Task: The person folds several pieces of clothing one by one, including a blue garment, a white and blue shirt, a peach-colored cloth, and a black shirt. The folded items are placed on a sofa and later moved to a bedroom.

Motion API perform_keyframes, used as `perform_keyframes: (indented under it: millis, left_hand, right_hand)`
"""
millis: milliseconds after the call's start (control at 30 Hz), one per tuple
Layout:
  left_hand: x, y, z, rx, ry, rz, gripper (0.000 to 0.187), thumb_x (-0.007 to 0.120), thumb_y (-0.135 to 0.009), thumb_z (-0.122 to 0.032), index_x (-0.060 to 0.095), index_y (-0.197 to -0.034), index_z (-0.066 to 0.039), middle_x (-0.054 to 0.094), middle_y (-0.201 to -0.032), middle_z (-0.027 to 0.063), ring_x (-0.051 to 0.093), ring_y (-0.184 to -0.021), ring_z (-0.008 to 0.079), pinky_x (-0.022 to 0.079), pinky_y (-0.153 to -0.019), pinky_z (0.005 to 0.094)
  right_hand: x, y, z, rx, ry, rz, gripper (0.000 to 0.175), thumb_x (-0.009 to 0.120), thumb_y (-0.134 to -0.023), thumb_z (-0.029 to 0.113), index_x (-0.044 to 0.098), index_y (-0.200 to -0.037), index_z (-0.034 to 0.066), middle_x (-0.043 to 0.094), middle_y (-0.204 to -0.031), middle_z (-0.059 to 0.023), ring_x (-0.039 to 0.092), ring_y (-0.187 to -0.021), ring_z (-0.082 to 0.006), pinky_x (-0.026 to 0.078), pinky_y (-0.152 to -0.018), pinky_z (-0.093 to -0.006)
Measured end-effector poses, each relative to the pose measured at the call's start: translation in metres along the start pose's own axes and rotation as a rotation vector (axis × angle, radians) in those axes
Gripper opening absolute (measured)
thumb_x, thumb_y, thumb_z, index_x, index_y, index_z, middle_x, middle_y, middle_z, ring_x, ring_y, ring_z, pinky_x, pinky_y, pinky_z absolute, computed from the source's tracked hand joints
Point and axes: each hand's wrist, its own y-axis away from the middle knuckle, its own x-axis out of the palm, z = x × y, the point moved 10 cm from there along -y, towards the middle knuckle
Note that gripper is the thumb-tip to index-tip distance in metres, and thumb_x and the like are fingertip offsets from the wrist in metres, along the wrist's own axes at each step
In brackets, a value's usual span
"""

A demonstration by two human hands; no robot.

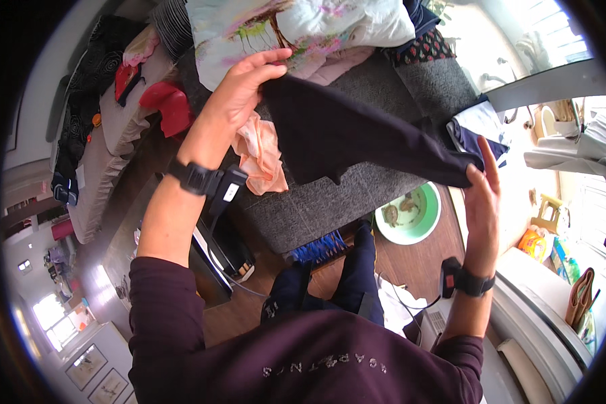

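Note:
A dark cloth garment (pixel 328 131) is stretched in the air between my two hands, its lower edge hanging loose. My left hand (pixel 247 83) pinches its upper left corner between thumb and fingers. At the narrow right end, my right hand (pixel 483 184) grips it with the thumb, one finger pointing up. Behind the garment, a grey fabric sofa (pixel 303 217) spreads out. A crumpled peach cloth (pixel 260 156) lies on it just below my left hand. Beyond my right hand is a folded white and navy garment (pixel 477 126). Which part of the dark garment each hand holds is unclear.
A pale green basin (pixel 432 214) with two turtles (pixel 391 214) stands on the wooden floor (pixel 222 320) by the sofa. A tree-printed pillow (pixel 303 30) lies at the back. To the left are a red plastic stool (pixel 169 106) and a covered sofa (pixel 88 197). Cables hang from both wrist straps.

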Motion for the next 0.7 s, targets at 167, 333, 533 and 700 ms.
perform_keyframes:
  millis: [167, 333, 533, 700]
  left_hand:
    - [-0.005, -0.024, -0.036, 0.102, -0.210, -0.032, 0.028, 0.064, -0.083, -0.014, 0.065, -0.111, -0.010, 0.065, -0.094, -0.0012, 0.059, -0.084, 0.0086, 0.047, -0.081, 0.0257]
    - [-0.013, -0.003, -0.058, 0.190, -0.236, -0.133, 0.027, 0.064, -0.083, -0.019, 0.065, -0.109, -0.010, 0.064, -0.099, -0.0011, 0.057, -0.092, 0.0095, 0.042, -0.084, 0.0262]
    - [-0.036, 0.052, 0.029, 0.150, -0.160, -0.247, 0.021, 0.063, -0.084, -0.009, 0.064, -0.104, -0.001, 0.062, -0.098, 0.0004, 0.056, -0.092, 0.0067, 0.044, -0.084, 0.0212]
    - [-0.070, 0.104, 0.201, -0.137, -0.034, -0.364, 0.018, 0.064, -0.085, -0.007, 0.064, -0.102, -0.002, 0.063, -0.096, 0.0012, 0.059, -0.085, 0.0090, 0.046, -0.081, 0.0215]
  right_hand:
    - [0.006, -0.049, 0.047, -0.074, 0.005, 0.049, 0.037, 0.054, -0.087, 0.003, 0.054, -0.124, -0.0002, 0.063, -0.100, -0.0080, 0.061, -0.089, -0.0136, 0.047, -0.086, -0.0269]
    - [0.001, -0.040, 0.078, -0.202, 0.128, 0.041, 0.032, 0.055, -0.087, 0.006, 0.058, -0.118, -0.0009, 0.062, -0.104, -0.0097, 0.058, -0.098, -0.0155, 0.044, -0.091, -0.0287]
    - [-0.018, 0.015, -0.008, -0.046, 0.254, 0.043, 0.023, 0.056, -0.085, -0.004, 0.065, -0.105, 0.0027, 0.063, -0.103, -0.0021, 0.057, -0.094, -0.0088, 0.043, -0.083, -0.0206]
    - [-0.033, 0.056, -0.155, 0.185, 0.355, 0.040, 0.018, 0.059, -0.084, -0.003, 0.067, -0.099, 0.0018, 0.066, -0.093, -0.0006, 0.057, -0.087, -0.0075, 0.045, -0.079, -0.0210]
